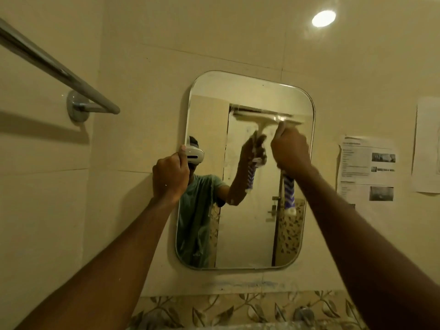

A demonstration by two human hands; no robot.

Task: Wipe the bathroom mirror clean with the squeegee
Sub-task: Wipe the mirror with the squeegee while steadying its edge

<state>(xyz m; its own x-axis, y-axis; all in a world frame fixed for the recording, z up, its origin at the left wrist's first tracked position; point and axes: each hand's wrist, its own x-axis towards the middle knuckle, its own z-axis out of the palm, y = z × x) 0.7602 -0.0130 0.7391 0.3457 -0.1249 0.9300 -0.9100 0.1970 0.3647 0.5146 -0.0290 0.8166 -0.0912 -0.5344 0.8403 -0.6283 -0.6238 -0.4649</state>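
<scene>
A rounded rectangular mirror [250, 234] hangs on the tiled wall straight ahead. My right hand [289, 148] is closed around the handle of a squeegee [289, 191] with a white head and a blue-and-white striped grip. Its blade lies flat against the upper right part of the glass, a little below the top edge. My left hand [170, 177] grips the mirror's left edge at about mid height. The glass reflects a person in a green shirt and the squeegee. Faint streaks show on the lower glass.
A chrome towel bar [59, 70] juts out from the wall at upper left. Printed paper sheets [367, 167] are stuck to the wall right of the mirror. A leaf-patterned tile band [226, 308] and a tap [303, 315] lie below. A ceiling light [323, 18] glows above.
</scene>
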